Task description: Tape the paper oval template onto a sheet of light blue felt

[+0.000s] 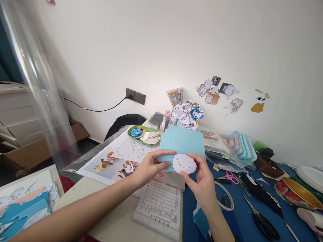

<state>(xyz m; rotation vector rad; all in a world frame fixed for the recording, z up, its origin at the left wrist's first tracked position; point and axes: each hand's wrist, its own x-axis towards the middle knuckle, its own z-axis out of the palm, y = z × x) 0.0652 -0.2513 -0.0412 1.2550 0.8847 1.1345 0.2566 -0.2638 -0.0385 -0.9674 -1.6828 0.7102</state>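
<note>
My left hand (151,166) pinches the lower left edge of a light blue paper sheet (183,141), held up above the table. My right hand (202,181) holds a white oval paper cutout (184,163) with a curved pencil line against the sheet's lower edge. Under the hands lie a printed form pad (161,205) and pink-handled scissors (161,174), mostly hidden by my left hand.
A green tray (143,133) with paper flowers, cartoon printouts (118,158), a sticker pile (188,114), black scissors (262,222), small pink scissors (230,177), a tape ring (225,198), plastic folders (242,146) and bowls (300,191) crowd the blue table. A clear plastic roll (37,84) stands left.
</note>
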